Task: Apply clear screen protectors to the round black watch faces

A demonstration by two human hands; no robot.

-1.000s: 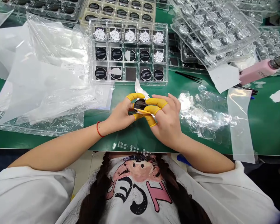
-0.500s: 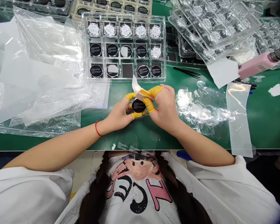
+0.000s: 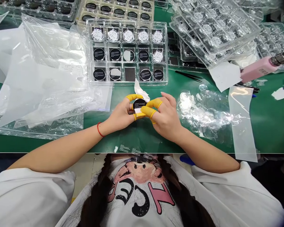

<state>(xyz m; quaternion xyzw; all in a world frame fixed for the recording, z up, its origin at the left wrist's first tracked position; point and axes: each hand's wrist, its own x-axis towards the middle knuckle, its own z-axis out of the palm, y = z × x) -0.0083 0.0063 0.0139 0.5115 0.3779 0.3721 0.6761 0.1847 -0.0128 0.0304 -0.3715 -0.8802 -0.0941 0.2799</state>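
Observation:
A round black disc (image 3: 139, 103) with small white print is gripped at its rim by my left hand (image 3: 123, 113), yellow covers on the fingertips. My right hand (image 3: 164, 113), also with yellow fingertip covers, pinches a small white piece (image 3: 137, 110) at the disc's lower edge. A crumpled white strip (image 3: 140, 88) sticks up behind the disc. Beyond the hands lies a clear tray (image 3: 130, 83) of round pieces, some black with print, some silver. One compartment in its front row shows only a dark square (image 3: 130, 74).
Clear plastic bags and sheets (image 3: 44, 78) cover the left side. Stacked clear trays (image 3: 210, 28) stand at the back right, near a pink bottle (image 3: 257, 70), black tweezers (image 3: 188, 76) and crumpled film (image 3: 205, 110). A translucent strip (image 3: 243, 126) overhangs the table's front edge.
My right fingers have moved down from the disc's top to its lower edge. More of the disc's face shows, and a white piece now covers its bottom part.

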